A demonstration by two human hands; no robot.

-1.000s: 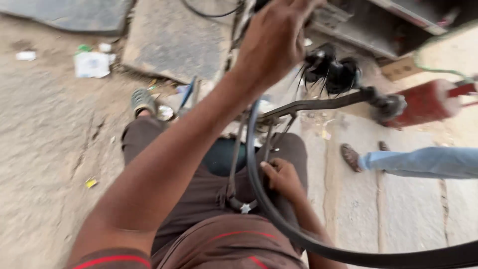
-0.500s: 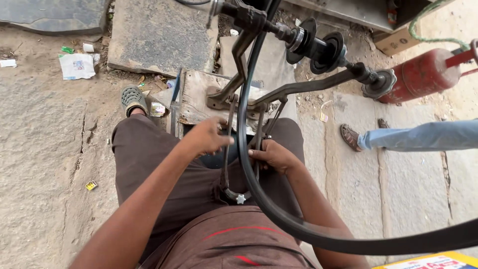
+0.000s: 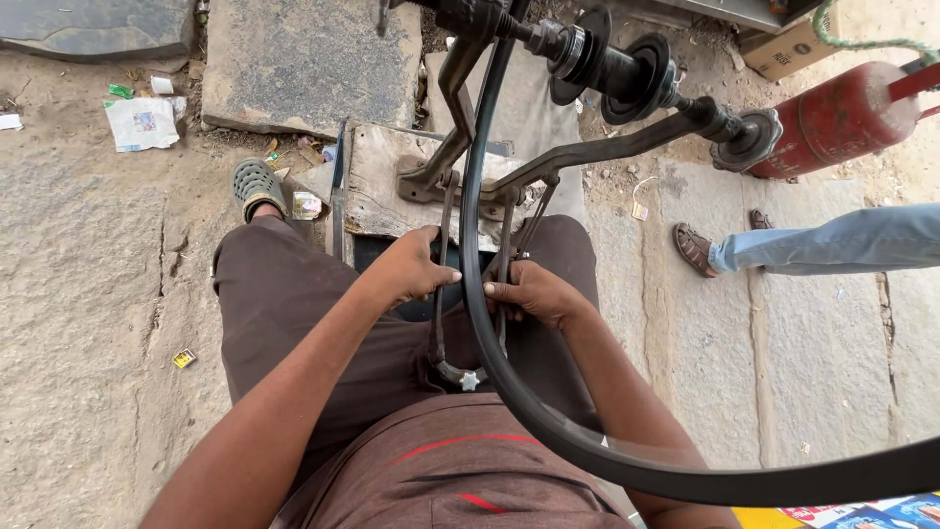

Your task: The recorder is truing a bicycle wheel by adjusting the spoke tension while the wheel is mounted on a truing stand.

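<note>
I sit with a black rubber tyre loop [image 3: 476,196] running down across my lap and curving off to the right. My left hand [image 3: 416,269] is closed on a thin metal rod [image 3: 443,211] of the iron stand [image 3: 548,162], just left of the tyre. On the tyre's other side, my right hand [image 3: 534,292] grips the neighbouring rods, thumb toward the left hand. A small star-shaped metal piece [image 3: 470,379] hangs below both hands. Above, the stand carries an axle with black discs [image 3: 607,69].
The stand rests on a worn wooden block [image 3: 382,181] between my knees. My foot in a grey clog [image 3: 257,186] is at the left. Another person's jeans leg [image 3: 842,240] and sandal stand at the right, near a red gas cylinder [image 3: 842,118]. A stone slab [image 3: 304,64] and paper litter [image 3: 142,122] lie beyond.
My left hand came down from high up by the axle to the rods at my lap, beside the right hand. The right hand stayed on the rods.
</note>
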